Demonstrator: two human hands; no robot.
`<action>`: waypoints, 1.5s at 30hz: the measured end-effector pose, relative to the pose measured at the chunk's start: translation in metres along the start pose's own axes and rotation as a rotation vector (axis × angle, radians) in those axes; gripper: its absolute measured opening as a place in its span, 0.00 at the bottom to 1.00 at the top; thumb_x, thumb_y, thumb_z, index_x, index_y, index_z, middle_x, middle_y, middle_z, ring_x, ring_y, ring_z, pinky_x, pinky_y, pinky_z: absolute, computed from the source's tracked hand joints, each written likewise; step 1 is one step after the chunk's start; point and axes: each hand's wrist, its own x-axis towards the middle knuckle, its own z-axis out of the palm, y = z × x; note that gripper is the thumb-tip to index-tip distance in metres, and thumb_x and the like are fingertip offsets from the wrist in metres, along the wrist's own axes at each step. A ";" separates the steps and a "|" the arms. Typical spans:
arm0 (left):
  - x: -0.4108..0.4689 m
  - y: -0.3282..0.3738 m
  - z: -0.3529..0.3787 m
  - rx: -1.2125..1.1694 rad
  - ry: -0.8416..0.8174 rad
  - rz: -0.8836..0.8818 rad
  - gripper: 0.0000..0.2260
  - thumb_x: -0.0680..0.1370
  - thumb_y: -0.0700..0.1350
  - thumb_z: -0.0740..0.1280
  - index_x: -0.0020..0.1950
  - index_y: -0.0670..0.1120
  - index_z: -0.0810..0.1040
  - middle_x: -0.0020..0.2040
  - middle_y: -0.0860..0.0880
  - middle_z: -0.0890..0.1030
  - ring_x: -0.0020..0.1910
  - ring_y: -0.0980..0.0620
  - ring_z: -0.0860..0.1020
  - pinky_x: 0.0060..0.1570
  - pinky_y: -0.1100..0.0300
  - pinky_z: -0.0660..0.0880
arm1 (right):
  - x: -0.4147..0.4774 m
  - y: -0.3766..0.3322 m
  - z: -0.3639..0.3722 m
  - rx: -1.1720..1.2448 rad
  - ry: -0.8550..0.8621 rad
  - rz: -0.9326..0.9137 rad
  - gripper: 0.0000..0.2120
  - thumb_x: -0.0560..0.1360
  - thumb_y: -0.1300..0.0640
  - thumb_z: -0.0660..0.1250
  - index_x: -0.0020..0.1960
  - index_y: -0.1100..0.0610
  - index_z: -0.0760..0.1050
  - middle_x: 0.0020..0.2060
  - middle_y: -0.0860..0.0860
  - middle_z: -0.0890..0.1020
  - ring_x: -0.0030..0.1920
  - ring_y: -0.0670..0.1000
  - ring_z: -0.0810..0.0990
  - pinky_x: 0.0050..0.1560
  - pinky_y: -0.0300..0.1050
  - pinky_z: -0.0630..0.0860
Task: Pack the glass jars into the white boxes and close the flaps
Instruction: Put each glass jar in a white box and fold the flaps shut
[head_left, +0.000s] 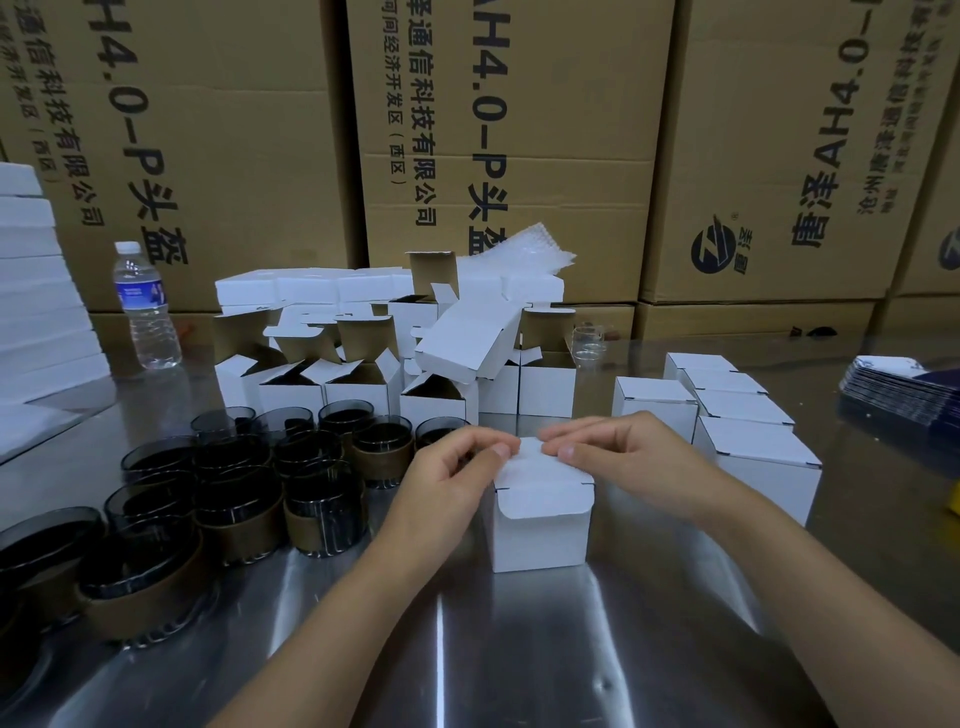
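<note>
**Both hands on the lid of one white box**

The left hand (457, 475) and right hand (626, 457) meet over a white box (540, 525) standing at the middle of the steel tabletop (519, 649). The bent fingers of both hands grip its top flap at the far edge, and the flap lies down. Just left of the box stand dark glass jars (234, 493) with brown bands. Behind them stands a cluster of open boxes (363, 379) with raised flaps. To the right is a row of closed boxes (743, 415). Farther back are a clear jar (588, 340), a water bottle (148, 306) and brown cartons (519, 130).
</note>
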 end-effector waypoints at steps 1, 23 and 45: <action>-0.001 0.000 0.000 0.010 -0.016 0.019 0.09 0.76 0.40 0.69 0.43 0.54 0.83 0.46 0.53 0.83 0.52 0.58 0.78 0.53 0.65 0.73 | -0.001 0.000 0.000 0.033 0.000 0.004 0.05 0.72 0.55 0.71 0.46 0.48 0.85 0.51 0.40 0.83 0.53 0.37 0.79 0.53 0.29 0.73; -0.003 0.000 -0.007 0.271 -0.173 0.096 0.15 0.64 0.51 0.76 0.48 0.62 0.80 0.51 0.64 0.74 0.61 0.61 0.72 0.59 0.60 0.73 | -0.007 -0.002 -0.007 -0.181 -0.160 -0.004 0.23 0.60 0.45 0.78 0.54 0.39 0.75 0.60 0.32 0.74 0.62 0.39 0.73 0.63 0.43 0.72; -0.003 0.007 -0.006 0.071 -0.143 0.029 0.15 0.73 0.39 0.73 0.47 0.61 0.83 0.51 0.55 0.77 0.55 0.60 0.76 0.59 0.56 0.75 | -0.004 0.005 -0.006 0.048 -0.117 -0.013 0.23 0.59 0.43 0.75 0.53 0.47 0.81 0.57 0.37 0.80 0.60 0.37 0.76 0.58 0.35 0.74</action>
